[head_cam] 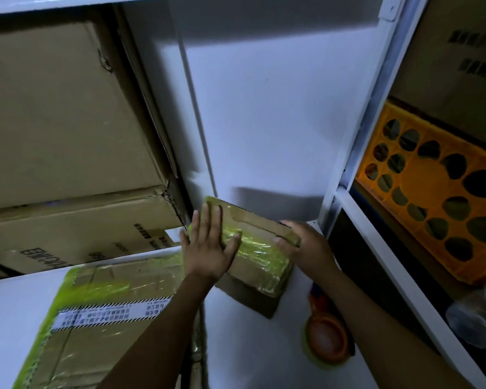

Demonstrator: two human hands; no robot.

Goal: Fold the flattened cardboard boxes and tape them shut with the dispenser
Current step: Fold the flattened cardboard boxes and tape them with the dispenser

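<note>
Left fingers point(206, 220) atop taped box point(260, 255)

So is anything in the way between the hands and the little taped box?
No, nothing is in the way. The left hand lies flat on top of the small box, and the right hand grips its right end. Both hands touch it.

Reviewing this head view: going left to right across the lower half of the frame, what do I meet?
First the large taped cardboard box → left hand, flat on the small taped box → right hand, gripping that box's right end → white shelf upright → orange crate.
</note>
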